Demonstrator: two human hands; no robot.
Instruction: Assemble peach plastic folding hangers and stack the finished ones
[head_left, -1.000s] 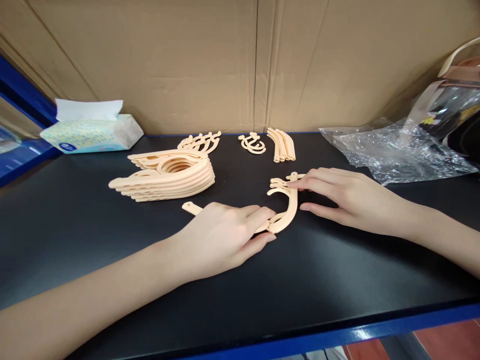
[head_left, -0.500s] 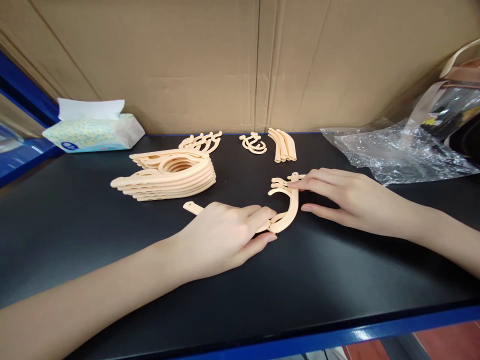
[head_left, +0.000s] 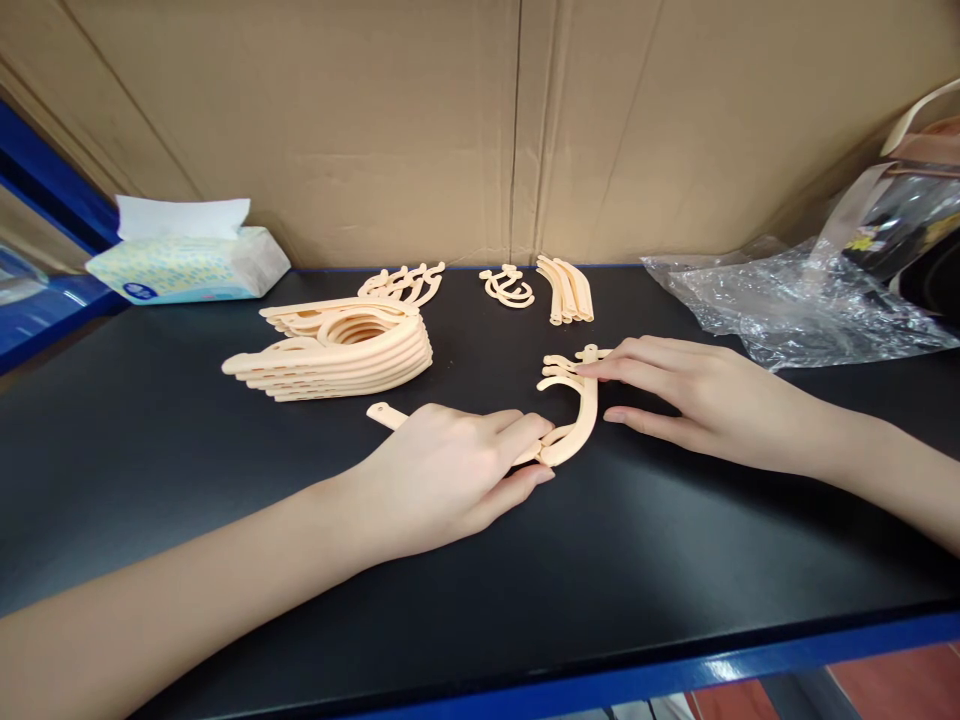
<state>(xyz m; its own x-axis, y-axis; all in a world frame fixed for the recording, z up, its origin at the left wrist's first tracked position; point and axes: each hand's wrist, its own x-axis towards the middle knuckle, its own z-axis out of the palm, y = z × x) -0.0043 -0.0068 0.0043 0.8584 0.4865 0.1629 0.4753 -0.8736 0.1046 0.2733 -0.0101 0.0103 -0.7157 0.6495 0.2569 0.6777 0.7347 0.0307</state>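
My left hand point(head_left: 457, 465) is closed around a cream plastic folding clothes hanger point(head_left: 581, 430) that lies on the black tabletop. One end of the hanger sticks out behind the knuckles, and its middle is hidden under the fingers. The other arm curves up and away to the right. My right hand point(head_left: 675, 390) rests at that arm's far end, index fingertip touching it, thumb held apart. Small hooked pieces point(head_left: 559, 366) lie against the inner side of the arm, partly covered by the right fingers.
A stack of cream hangers point(head_left: 337, 365) stands at the left, with loose hooks point(head_left: 405, 285) behind it. More hooks point(head_left: 508, 287) and curved arms point(head_left: 566, 290) lie at the back. A tissue pack point(head_left: 187, 265) sits back left, a clear plastic bag point(head_left: 795, 310) back right. Cardboard point(head_left: 405, 130) rises behind.
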